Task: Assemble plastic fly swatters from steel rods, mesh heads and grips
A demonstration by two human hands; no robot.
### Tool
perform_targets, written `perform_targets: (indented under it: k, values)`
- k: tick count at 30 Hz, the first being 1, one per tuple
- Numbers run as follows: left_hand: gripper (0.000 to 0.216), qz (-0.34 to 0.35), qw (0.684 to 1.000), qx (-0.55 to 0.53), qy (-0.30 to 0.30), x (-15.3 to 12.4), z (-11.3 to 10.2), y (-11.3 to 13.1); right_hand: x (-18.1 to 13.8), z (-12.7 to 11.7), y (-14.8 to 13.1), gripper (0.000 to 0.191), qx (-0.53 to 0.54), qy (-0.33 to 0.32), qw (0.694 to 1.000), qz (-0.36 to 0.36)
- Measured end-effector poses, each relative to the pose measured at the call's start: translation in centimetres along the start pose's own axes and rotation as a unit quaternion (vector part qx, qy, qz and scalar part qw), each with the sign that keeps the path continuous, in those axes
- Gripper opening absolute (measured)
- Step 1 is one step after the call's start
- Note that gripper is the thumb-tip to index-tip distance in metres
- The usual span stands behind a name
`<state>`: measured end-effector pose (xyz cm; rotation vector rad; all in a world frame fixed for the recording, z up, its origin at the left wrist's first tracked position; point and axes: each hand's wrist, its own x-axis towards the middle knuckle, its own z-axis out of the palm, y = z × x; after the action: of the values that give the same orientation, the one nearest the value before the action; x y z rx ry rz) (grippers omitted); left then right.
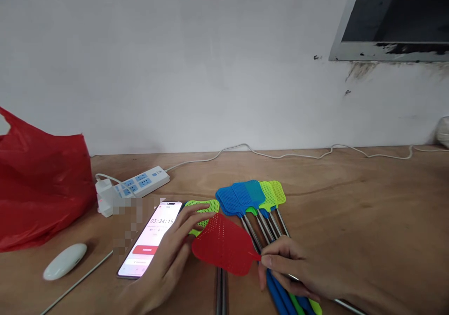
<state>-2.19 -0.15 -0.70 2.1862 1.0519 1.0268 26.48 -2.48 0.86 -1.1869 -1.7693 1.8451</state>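
My right hand (291, 263) pinches a red fly swatter (224, 245) at the neck, just below its perforated head. The head is tilted and points left; a metal rod runs out below my right hand. My left hand (175, 245) has its fingers stretched out, the tips at the far left edge of the red head. Under those fingers lies a yellow-green fly swatter (206, 206). Metal rods (221, 291) show below the red head. To the right, several blue fly swatters (231, 199) and yellow-green fly swatters (278, 191) lie overlapped, their grips partly hidden by my right hand.
A lit phone (143, 245) showing a timer lies beside my left hand. Behind it are a white power strip (147, 182) and a plugged-in charger (106, 196). A red plastic bag (42, 179) and a white oval case (65, 261) are at left. A cord (287, 156) runs along the wall.
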Motion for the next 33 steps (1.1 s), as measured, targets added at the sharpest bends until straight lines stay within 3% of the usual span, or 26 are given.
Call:
perform_targets:
  k: [4, 8, 11, 14, 19, 21, 25, 27, 29, 31, 33]
  values:
    - [0.042, 0.074, 0.995, 0.030, -0.054, 0.2, 0.2, -0.8, -0.1, 0.3, -0.4, 0.043, -0.012, 0.002, 1.000, 0.003]
    - [0.038, 0.096, 0.994, 0.017, -0.050, 0.4, 0.4, -1.1, -0.2, 0.9, -0.2, 0.042, -0.017, 0.019, 1.000, -0.003]
    - [0.022, 0.034, 0.998, 0.003, -0.048, 0.4, 0.4, -0.9, -0.2, 1.2, 0.4, 0.038, -0.024, 0.034, 0.999, -0.015]
    - [0.015, -0.085, 0.994, -0.068, -0.030, 0.5, 0.5, -0.4, 0.1, 1.3, 0.9, 0.032, -0.103, 0.082, 0.990, -0.057]
    - [0.053, -0.216, 0.942, -0.256, -0.028, 0.9, 0.9, -0.2, 0.5, 1.3, 0.8, 0.030, -0.233, 0.130, 0.958, -0.105]
    - [0.061, -0.251, 0.923, -0.290, -0.041, 1.0, 0.8, -0.3, 0.5, 1.5, 0.8, 0.030, -0.293, 0.147, 0.937, -0.122]
    - [0.061, -0.321, 0.891, -0.319, -0.036, 1.1, 0.5, -0.2, 0.7, 2.0, 1.6, 0.029, -0.421, 0.220, 0.858, -0.194]
    - [0.057, -0.341, 0.881, -0.328, -0.031, 1.1, 0.4, 0.0, 0.8, 2.2, 2.2, 0.027, -0.450, 0.252, 0.826, -0.228]
    - [0.053, -0.334, 0.883, -0.327, -0.043, 1.1, 0.4, 0.0, 0.9, 2.1, 2.5, 0.027, -0.452, 0.263, 0.817, -0.243]
    - [0.048, -0.305, 0.901, -0.306, -0.049, 1.0, 0.4, -0.1, 0.9, 2.0, 2.5, 0.028, -0.428, 0.259, 0.835, -0.230]
    - [0.041, -0.237, 0.940, -0.245, -0.028, 0.7, 0.3, -0.5, 0.7, 1.9, 2.1, 0.030, -0.389, 0.249, 0.865, -0.197]
